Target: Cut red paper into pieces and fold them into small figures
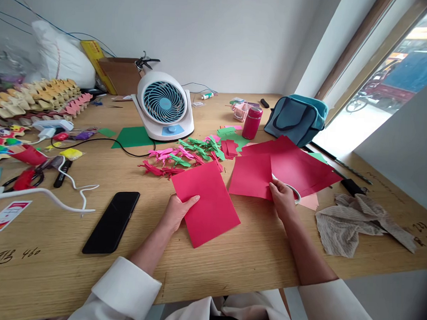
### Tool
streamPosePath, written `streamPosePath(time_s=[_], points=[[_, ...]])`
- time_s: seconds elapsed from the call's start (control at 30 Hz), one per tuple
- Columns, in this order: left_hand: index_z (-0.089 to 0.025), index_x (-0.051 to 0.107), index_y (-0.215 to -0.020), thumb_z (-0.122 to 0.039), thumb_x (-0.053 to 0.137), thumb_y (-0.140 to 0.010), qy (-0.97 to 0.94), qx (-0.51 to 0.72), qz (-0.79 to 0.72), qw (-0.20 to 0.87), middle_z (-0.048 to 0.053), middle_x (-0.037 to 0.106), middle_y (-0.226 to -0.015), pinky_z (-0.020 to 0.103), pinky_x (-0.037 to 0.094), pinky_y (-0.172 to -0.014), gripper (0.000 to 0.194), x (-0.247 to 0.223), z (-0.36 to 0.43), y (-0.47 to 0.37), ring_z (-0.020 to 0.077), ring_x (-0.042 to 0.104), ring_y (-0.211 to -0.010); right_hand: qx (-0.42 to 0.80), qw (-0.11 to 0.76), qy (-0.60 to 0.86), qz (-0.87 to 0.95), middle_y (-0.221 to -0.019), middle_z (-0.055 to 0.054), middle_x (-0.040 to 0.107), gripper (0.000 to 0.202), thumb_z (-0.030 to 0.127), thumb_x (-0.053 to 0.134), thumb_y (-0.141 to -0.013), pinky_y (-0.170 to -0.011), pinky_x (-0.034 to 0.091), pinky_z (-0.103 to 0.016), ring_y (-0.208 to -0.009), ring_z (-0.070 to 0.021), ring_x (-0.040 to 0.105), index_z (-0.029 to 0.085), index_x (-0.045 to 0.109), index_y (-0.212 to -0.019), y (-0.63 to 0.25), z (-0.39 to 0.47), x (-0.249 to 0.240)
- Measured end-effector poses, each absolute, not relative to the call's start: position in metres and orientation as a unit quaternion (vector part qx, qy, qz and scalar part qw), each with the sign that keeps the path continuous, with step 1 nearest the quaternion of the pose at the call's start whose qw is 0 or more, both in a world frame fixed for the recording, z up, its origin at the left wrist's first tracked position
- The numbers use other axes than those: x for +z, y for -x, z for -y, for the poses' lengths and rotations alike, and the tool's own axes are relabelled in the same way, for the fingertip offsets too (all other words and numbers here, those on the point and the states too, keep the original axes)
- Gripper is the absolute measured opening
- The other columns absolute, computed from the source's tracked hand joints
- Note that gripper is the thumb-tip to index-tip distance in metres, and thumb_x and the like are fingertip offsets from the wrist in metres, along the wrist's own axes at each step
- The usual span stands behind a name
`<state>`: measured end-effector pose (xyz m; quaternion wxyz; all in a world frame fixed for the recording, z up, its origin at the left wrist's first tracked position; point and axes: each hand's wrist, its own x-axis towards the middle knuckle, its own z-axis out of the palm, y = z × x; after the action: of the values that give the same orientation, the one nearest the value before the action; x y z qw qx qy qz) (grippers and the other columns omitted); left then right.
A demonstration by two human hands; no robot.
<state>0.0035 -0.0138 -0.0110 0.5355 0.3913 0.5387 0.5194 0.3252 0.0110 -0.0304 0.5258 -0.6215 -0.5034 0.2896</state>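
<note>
My left hand (180,211) grips the left edge of a red paper sheet (211,205), thumb on top and fingers underneath. To the right, my right hand (282,194) pinches the lower corner of another red sheet (251,175). A white loop (295,193), perhaps a scissors handle, shows beside that hand, partly hidden by it. Larger red sheets (295,164) lie behind my right hand, over some pink paper (309,201). Beyond the left sheet is a pile of small green, pink and red paper pieces (185,153).
A black phone (112,222) lies left of my left arm. Behind the pile stand a white fan (164,105) and a red flask (252,123). A blue bag (296,117) is at the back right, a crumpled cloth (353,220) at the right. Cables and craft items crowd the left.
</note>
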Motion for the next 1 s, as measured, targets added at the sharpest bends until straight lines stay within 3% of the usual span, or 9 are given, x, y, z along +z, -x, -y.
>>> streamPosePath(time_s=[0.1, 0.2, 0.3, 0.37, 0.5, 0.7, 0.83, 1.0], points=[[-0.013, 0.070, -0.100, -0.039, 0.089, -0.054, -0.377, 0.526, -0.520, 0.558, 0.011, 0.075, -0.106, 0.040, 0.054, -0.088, 0.056, -0.009, 0.015, -0.004, 0.0271, 0.070, -0.095, 0.278, 0.534, 0.633, 0.487, -0.097, -0.010, 0.071, 0.049, 0.047, 0.054, -0.081, -0.073, 0.050, -0.033, -0.081, -0.0204, 0.063, 0.014, 0.063, -0.115, -0.327, -0.011, -0.030], [-0.013, 0.070, -0.102, -0.037, 0.090, -0.053, -0.350, 0.531, -0.508, 0.581, 0.011, 0.075, -0.105, 0.041, 0.054, -0.089, 0.058, -0.007, 0.015, -0.004, 0.0267, 0.070, -0.093, 0.183, 0.507, 0.683, 0.493, -0.106, -0.012, 0.068, 0.054, 0.043, 0.055, -0.083, -0.074, 0.049, -0.034, -0.073, -0.0179, 0.061, 0.014, 0.057, -0.128, -0.328, -0.006, -0.024], [-0.013, 0.069, -0.102, -0.034, 0.090, -0.053, -0.321, 0.534, -0.497, 0.604, 0.010, 0.075, -0.103, 0.041, 0.054, -0.091, 0.058, -0.004, 0.015, -0.005, 0.0258, 0.071, -0.092, 0.065, 0.497, 0.709, 0.496, -0.111, -0.012, 0.061, 0.046, 0.038, 0.055, -0.086, -0.070, 0.049, -0.032, -0.063, -0.0133, 0.054, 0.015, 0.057, -0.126, -0.326, 0.001, -0.015], [-0.014, 0.068, -0.102, -0.032, 0.090, -0.055, -0.308, 0.533, -0.482, 0.623, 0.009, 0.076, -0.102, 0.040, 0.054, -0.090, 0.055, -0.003, 0.016, -0.005, 0.0246, 0.071, -0.091, 0.031, 0.515, 0.686, 0.513, -0.103, -0.008, 0.060, 0.038, 0.035, 0.053, -0.089, -0.064, 0.047, -0.029, -0.059, -0.0119, 0.051, 0.017, 0.058, -0.122, -0.319, 0.006, -0.011], [-0.016, 0.067, -0.104, -0.029, 0.088, -0.060, -0.299, 0.509, -0.457, 0.666, 0.007, 0.077, -0.098, 0.038, 0.057, -0.085, 0.050, -0.001, 0.019, -0.005, 0.0233, 0.072, -0.088, 0.091, 0.509, 0.534, 0.668, -0.090, -0.003, 0.062, 0.033, 0.027, 0.051, -0.094, -0.059, 0.045, -0.027, -0.059, -0.0122, 0.049, 0.022, 0.053, -0.127, -0.291, 0.017, -0.013], [-0.016, 0.066, -0.110, -0.026, 0.087, -0.062, -0.294, 0.485, -0.442, 0.695, 0.008, 0.075, -0.107, 0.039, 0.057, -0.089, 0.054, -0.002, 0.021, -0.007, 0.0240, 0.072, -0.093, 0.208, 0.428, 0.363, 0.801, -0.116, -0.007, 0.066, 0.055, 0.019, 0.051, -0.095, -0.073, 0.053, -0.031, -0.082, -0.0166, 0.063, 0.031, 0.037, -0.146, -0.260, 0.031, -0.021], [-0.016, 0.065, -0.114, -0.027, 0.088, -0.060, -0.310, 0.468, -0.438, 0.702, 0.011, 0.072, -0.116, 0.041, 0.055, -0.093, 0.059, -0.003, 0.022, -0.010, 0.0266, 0.070, -0.100, 0.266, 0.391, 0.329, 0.817, -0.128, -0.009, 0.063, 0.052, 0.022, 0.057, -0.093, -0.084, 0.054, -0.035, -0.105, -0.0231, 0.064, 0.031, 0.045, -0.142, -0.259, 0.033, -0.017], [-0.014, 0.066, -0.114, -0.031, 0.086, -0.064, -0.391, 0.435, -0.430, 0.688, 0.012, 0.072, -0.117, 0.042, 0.054, -0.093, 0.057, -0.005, 0.024, -0.009, 0.0291, 0.068, -0.105, 0.318, 0.385, 0.316, 0.807, -0.111, -0.007, 0.070, 0.032, 0.024, 0.061, -0.091, -0.081, 0.056, -0.032, -0.097, -0.0215, 0.069, 0.028, 0.064, -0.123, -0.257, 0.032, -0.017]])
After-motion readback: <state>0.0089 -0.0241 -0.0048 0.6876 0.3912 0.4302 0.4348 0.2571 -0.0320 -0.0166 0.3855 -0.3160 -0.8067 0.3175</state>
